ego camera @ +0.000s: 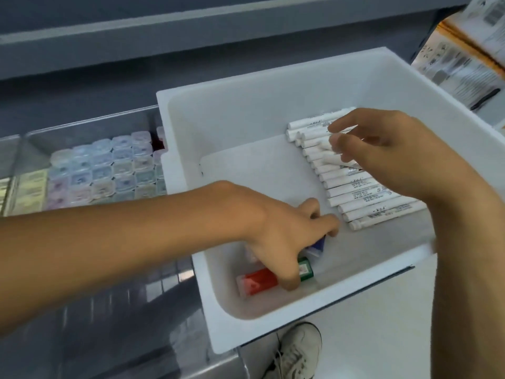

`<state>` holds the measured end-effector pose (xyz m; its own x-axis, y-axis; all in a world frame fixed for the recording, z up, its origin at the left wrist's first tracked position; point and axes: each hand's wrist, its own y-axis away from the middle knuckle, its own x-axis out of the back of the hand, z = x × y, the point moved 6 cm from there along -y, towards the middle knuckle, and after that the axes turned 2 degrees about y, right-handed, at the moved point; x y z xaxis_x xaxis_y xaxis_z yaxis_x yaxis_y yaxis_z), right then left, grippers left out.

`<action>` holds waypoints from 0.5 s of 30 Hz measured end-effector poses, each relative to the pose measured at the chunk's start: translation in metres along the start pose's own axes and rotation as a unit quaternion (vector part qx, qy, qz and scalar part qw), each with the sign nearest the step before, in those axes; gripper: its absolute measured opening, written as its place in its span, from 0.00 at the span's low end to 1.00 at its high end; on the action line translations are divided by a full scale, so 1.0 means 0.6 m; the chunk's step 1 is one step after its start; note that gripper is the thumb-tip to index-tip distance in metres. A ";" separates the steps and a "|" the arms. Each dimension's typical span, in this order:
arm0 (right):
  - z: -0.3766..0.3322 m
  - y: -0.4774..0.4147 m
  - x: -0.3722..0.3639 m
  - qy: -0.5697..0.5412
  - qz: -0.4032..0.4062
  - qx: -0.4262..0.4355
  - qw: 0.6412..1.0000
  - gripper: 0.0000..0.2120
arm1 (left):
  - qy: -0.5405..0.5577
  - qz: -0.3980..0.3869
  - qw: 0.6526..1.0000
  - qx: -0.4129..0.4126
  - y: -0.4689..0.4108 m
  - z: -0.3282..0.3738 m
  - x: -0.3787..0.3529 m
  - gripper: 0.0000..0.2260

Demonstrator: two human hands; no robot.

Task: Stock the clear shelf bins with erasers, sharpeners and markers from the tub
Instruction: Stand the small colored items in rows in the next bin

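Bright, even, cool-white light from above; white plastic tub [246,105] nr washed out. Soft shadow under left hand [273,233]. Right hand [382,157] fingers [344,127] motion-blurred, printed cardboard packs [464,58] top-right too. Faint glare streaks on clear acrylic bins [136,291]. Edges bend, wide-angle.

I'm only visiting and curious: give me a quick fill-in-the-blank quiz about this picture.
1. The markers lined up in the tub are all ____ in colour.
2. The hand above those markers is the person's ____ hand.
3. The clear bin of pastel cases stands to the ____ of the tub.
Missing words: white; right; left.
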<state>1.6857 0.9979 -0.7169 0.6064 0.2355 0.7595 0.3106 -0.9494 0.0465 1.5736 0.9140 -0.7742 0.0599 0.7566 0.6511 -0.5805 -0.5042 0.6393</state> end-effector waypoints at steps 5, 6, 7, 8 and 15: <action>-0.001 0.001 0.001 -0.005 -0.007 -0.012 1.000 0.08 | -0.033 -0.031 0.995 0.084 0.020 -0.021 0.005 0.21; -0.001 0.002 0.002 -0.010 -0.005 -0.015 1.000 0.07 | -0.047 -0.034 0.994 0.087 0.020 -0.022 0.004 0.17; -0.002 0.003 0.003 -0.014 -0.004 -0.018 1.000 0.07 | -0.058 -0.034 0.994 0.083 0.018 -0.020 0.004 0.15; -0.003 0.004 0.002 -0.015 -0.003 -0.020 1.000 0.07 | -0.065 -0.036 0.994 0.078 0.017 -0.017 0.003 0.14; -0.006 0.010 0.001 -0.017 -0.008 -0.034 0.999 0.07 | -0.032 -0.061 0.996 0.058 0.021 -0.013 -0.013 0.27</action>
<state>1.6850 0.9918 -0.7137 0.6272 0.2562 0.7355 0.2707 -0.9572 0.1026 1.5596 0.9050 -0.7740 0.1772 0.7890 0.5883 -0.4685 -0.4581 0.7554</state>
